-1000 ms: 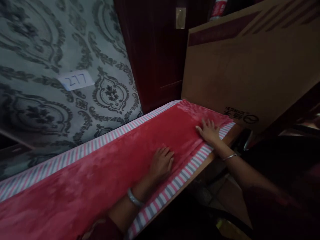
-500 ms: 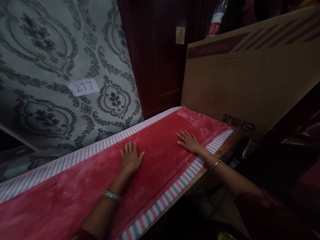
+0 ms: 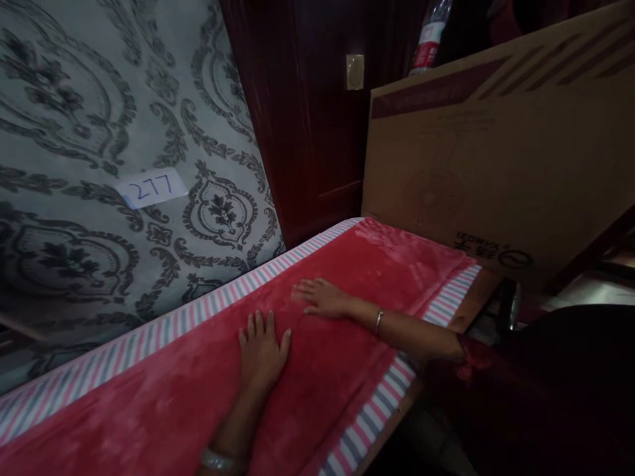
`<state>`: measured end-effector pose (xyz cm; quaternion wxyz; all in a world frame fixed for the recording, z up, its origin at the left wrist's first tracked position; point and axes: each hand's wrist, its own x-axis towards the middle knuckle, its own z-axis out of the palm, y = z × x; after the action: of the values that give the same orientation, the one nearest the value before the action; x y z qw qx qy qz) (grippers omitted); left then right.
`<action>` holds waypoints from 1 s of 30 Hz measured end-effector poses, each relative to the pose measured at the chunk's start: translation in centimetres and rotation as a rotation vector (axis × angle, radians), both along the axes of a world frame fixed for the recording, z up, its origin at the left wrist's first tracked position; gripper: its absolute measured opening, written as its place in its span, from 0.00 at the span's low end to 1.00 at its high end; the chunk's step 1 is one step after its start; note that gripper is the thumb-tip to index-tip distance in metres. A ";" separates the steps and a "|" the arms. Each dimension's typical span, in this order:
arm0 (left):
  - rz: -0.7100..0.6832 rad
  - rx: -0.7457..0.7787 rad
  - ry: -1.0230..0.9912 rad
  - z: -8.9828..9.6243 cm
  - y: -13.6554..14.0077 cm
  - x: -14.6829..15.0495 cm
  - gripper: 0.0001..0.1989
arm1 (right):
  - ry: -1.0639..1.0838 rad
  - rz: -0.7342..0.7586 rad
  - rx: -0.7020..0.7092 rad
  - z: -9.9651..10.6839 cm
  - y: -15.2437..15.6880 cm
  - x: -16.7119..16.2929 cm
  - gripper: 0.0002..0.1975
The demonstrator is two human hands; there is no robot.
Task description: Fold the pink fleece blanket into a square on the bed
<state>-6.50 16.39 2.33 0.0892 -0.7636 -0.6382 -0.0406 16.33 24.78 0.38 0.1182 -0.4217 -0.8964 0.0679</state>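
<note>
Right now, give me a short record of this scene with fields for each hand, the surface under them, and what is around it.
left hand: flat, palm down, fingers spread on the red blanket
right hand: flat on the same blanket, further along, fingers pointing toward the wall side
wrists: a bangle on the right, a bracelet on the left
blanket edges: pink and grey striped border on both long sides
behind: patterned panel with a paper label reading 277
far end: large cardboard box, a bottle behind it

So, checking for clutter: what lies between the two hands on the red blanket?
Head view: only bare red blanket lies between the left hand and the right hand.
</note>
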 end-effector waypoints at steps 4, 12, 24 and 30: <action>0.009 -0.034 0.018 -0.1 0.1 0.0 0.31 | -0.070 -0.469 0.034 -0.1 3.1 10.3 0.27; 0.025 -0.068 0.025 -0.5 0.4 -0.3 0.32 | -0.086 -1.009 0.031 -1.6 2.6 23.5 0.30; 0.013 -0.018 0.085 -1.2 1.1 -0.8 0.32 | -0.092 -1.074 -0.083 0.4 2.4 22.8 0.29; -0.008 0.009 0.060 -0.6 1.0 -0.4 0.31 | -0.006 -1.116 -0.095 1.0 -0.1 24.2 0.30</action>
<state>-6.87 17.35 1.76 0.1115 -0.7667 -0.6319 -0.0210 40.49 24.67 1.34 0.1147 -0.8374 -0.5334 0.0341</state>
